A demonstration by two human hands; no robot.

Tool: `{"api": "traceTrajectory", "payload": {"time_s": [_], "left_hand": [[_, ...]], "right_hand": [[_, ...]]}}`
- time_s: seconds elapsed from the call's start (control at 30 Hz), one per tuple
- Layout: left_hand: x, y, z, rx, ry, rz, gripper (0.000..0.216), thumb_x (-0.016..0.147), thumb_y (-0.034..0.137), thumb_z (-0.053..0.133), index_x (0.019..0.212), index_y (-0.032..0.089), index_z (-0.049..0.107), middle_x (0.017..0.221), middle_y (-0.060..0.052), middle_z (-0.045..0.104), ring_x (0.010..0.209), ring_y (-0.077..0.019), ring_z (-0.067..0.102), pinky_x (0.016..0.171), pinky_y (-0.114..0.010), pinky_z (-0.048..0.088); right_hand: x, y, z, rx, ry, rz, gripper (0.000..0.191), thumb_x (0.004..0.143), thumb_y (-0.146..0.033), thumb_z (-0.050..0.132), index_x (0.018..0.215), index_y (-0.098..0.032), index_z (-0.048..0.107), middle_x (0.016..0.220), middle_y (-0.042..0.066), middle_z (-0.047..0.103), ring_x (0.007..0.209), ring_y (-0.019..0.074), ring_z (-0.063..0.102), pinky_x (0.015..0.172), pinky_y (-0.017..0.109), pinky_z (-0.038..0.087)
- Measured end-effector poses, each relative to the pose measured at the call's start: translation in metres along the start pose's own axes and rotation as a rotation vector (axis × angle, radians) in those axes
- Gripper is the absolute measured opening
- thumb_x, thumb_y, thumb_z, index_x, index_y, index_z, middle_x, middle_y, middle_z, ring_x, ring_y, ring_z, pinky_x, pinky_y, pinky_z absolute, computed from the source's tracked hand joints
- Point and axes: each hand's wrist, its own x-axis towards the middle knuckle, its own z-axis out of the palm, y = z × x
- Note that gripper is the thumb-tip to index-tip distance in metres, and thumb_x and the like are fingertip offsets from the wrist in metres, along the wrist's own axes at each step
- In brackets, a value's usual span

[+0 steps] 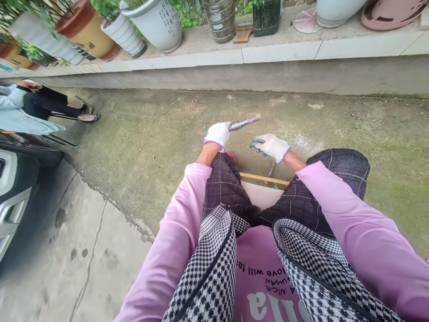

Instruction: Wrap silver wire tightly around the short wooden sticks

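My left hand point(217, 135), in a white glove with a purple cuff, is wrapped round a short stick point(244, 123). The stick's middle is bound in something silvery, and its bare end points up to the right. Apart from it, to the right, my right hand point(271, 146) wears a matching glove with blue-grey fingers. Those fingers are curled together; anything thin between them is too small to make out. Below the hands, between my knees, another dark stick point(271, 167) leans near a yellow bar point(263, 179) and a pale board point(261, 194).
Potted plants line a tiled ledge, among them a white pot point(157, 27) and a dark square pot point(266, 18). At the left another person point(36, 105) sits beside a parked vehicle point(13, 192). Mossy concrete point(134, 147) surrounds me.
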Motion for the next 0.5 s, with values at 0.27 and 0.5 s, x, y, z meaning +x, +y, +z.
{"api": "traceTrajectory", "payload": {"time_s": [0.27,0.5], "left_hand": [[-0.017,0.024,0.02,0.27,-0.168,0.445,0.049,0.113,0.011,0.053,0.148,0.018,0.087,0.132,-0.024,0.087,0.125,-0.0372,0.088,0.101,-0.042,0.064],[-0.023,0.027,0.001,0.129,-0.051,0.324,0.054,0.118,0.018,0.053,0.166,0.027,0.077,0.15,-0.016,0.083,0.13,-0.0299,0.085,0.103,-0.036,0.061]], "right_hand": [[0.003,0.017,-0.042,0.138,0.202,0.026,0.008,0.093,-0.026,0.084,0.093,-0.019,0.088,0.075,0.003,0.078,0.061,0.0151,0.063,0.058,0.025,0.053],[0.016,0.02,-0.044,0.261,0.246,0.054,0.01,0.089,-0.026,0.087,0.084,-0.018,0.083,0.07,0.004,0.075,0.063,0.0169,0.065,0.053,0.025,0.053]]}}
